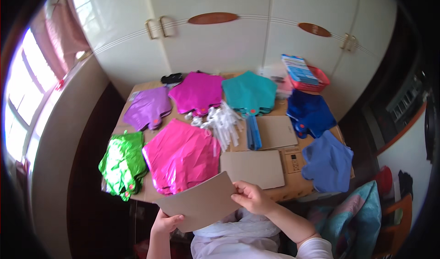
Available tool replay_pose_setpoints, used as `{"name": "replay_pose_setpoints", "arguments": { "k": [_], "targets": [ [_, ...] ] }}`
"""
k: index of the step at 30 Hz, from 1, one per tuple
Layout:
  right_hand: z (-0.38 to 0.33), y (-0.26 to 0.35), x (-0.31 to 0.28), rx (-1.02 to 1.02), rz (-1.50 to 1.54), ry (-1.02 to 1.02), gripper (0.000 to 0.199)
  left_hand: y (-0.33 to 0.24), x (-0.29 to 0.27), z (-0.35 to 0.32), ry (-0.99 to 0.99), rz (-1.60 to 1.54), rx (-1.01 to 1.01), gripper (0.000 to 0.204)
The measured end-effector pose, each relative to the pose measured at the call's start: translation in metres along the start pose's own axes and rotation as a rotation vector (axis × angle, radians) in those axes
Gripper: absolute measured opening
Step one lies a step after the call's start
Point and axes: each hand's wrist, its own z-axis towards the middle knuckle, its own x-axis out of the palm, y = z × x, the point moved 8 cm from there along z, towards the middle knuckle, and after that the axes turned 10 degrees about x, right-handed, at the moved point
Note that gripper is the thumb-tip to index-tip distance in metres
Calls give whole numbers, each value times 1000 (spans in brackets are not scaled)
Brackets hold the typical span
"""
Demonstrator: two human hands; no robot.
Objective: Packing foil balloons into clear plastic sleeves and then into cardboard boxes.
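Both hands hold a grey-brown cardboard sheet point(199, 201) just in front of the table's near edge. My left hand point(166, 223) grips its lower left corner. My right hand point(251, 197) pinches its right edge. Beyond the sheet lies a stack of flat pink foil balloons point(181, 155). Two more cardboard sheets lie on the table, one near point(254, 168) and one further back point(276, 131).
The wooden table point(293, 188) carries stacks of foil balloons: green point(123, 162), purple point(147, 107), magenta point(197, 93), teal point(250, 93), dark blue point(311, 112) and lighter blue point(329, 161). White plastic sticks point(222, 121) pile at the middle. A red basket point(316, 81) stands before white cupboards.
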Motion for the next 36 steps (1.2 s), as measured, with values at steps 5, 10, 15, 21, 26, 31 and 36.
{"name": "replay_pose_setpoints", "arguments": {
  "k": [5, 10, 15, 21, 26, 31, 36],
  "targets": [
    [41, -32, 77, 6, -282, 67, 20, -35, -72, -95, -331, 325, 151, 32],
    [88, -102, 179, 24, -508, 143, 27, -71, -101, -180, -550, 595, 169, 26],
    [112, -248, 256, 181, -620, 296, 27, -64, -123, -235, -641, 973, 17, 22],
    [116, -375, 271, 535, -533, 386, 40, 7, -213, -268, -844, 889, -116, 25],
    [100, -363, 246, 616, -590, 432, 40, 98, -293, -289, -954, 864, -254, 29],
    [98, -336, 219, 520, -495, 378, 40, 116, -291, -280, -1021, 738, -254, 30],
    [67, -185, 191, 11, -514, 180, 41, 20, -196, -237, -799, 199, 26, 36]
  ]
}}
